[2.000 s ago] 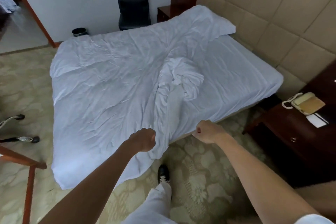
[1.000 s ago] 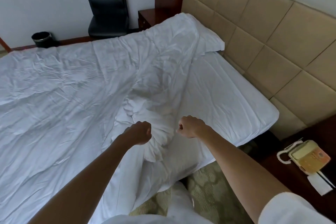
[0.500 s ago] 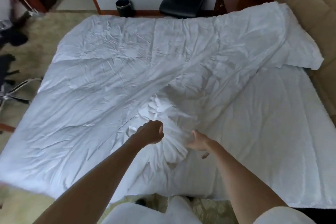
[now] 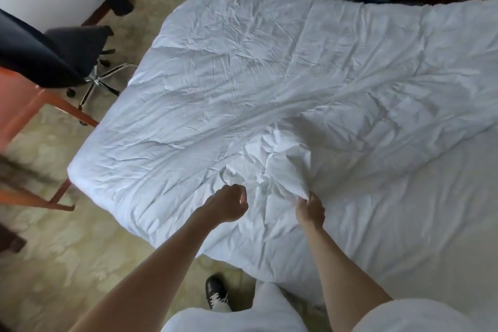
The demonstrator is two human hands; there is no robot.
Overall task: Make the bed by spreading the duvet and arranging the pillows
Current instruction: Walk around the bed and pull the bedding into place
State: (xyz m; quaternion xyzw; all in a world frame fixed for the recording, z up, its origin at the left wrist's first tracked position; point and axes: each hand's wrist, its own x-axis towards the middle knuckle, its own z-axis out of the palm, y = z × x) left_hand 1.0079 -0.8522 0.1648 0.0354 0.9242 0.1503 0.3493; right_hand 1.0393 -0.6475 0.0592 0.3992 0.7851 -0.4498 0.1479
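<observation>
While bunched: duvet point(image 4: 269, 94) in right hand point(image 4: 310, 207)

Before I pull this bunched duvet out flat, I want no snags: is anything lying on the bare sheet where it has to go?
Nothing visible does. The right hand pinches the duvet; the bare sheet to its right lies free of objects.

Bed point(image 4: 431, 224) w/ white sheet; crumpled duvet point(image 4: 242, 62) lies on it, bunched btwn both grips, spreading beyond them.
</observation>
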